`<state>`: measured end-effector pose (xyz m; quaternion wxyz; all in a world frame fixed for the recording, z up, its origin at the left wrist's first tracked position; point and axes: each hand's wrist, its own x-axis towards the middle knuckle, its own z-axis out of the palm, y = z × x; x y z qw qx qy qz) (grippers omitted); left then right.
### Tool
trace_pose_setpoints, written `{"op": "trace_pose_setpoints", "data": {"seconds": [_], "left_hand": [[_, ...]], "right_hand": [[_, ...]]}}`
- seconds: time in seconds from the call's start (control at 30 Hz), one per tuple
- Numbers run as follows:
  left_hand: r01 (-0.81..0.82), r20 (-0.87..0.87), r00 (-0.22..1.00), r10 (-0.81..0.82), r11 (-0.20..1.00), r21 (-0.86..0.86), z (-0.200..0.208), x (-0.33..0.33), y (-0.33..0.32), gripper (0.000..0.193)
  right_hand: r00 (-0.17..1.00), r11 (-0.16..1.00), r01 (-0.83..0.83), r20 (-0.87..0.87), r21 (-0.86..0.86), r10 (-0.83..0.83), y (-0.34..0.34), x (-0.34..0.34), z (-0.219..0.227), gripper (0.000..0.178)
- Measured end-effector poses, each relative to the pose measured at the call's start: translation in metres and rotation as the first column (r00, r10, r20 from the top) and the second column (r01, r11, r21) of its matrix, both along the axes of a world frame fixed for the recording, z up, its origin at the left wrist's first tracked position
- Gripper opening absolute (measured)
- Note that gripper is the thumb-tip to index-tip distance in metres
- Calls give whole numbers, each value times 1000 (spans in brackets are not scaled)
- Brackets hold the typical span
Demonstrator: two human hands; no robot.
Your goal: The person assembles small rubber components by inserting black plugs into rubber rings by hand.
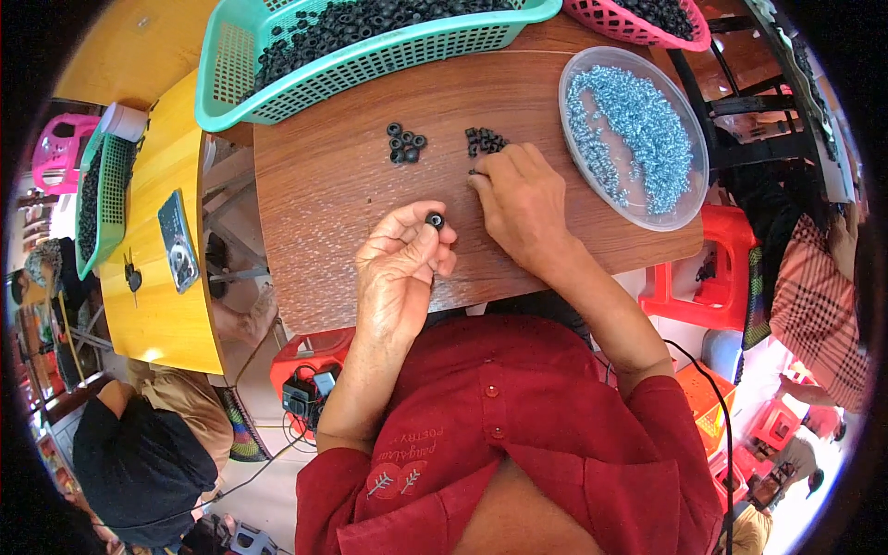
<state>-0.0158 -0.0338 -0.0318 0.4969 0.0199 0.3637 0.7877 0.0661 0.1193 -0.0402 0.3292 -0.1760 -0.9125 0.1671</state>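
Black ring-shaped piece [435, 221] sits at the fingertips of the left hand [400, 264], pinched between thumb and fingers above the front half of the brown wooden counter [319, 208], its round opening facing up with a pale spot inside. The palm of that hand is turned partly upward and its remaining fingers are loosely curled.

To its right, the right hand [527, 199] is palm down, thumb and forefinger close together beside a small dark bit; whether they grip it, I cannot tell. Just beyond those fingers is a cluster of small black cylinders [483, 141], partly hidden by the knuckles. Farther left, beyond the left hand and apart from it, a group of round black rings [404, 143] rests on the wood.

A teal basket [388, 71] of black pieces stands along the far edge, and a clear round tub [661, 221] of pale blue beads [661, 139] lies right of the right hand.
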Motion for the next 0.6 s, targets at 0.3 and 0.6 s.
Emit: {"op": "trace_pose_setpoints", "data": {"seconds": [0.3, 0.6], "left_hand": [[-40, -109, 993, 36, 999, -27, 7, 6, 10, 22], [-105, -334, 939, 84, 993, -45, 9, 16, 12, 21]], "right_hand": [[978, 802, -209, -126, -559, 167, -17, 17, 54, 13], [968, 840, -239, -53, -486, 245, -15, 26, 56, 17]]}}
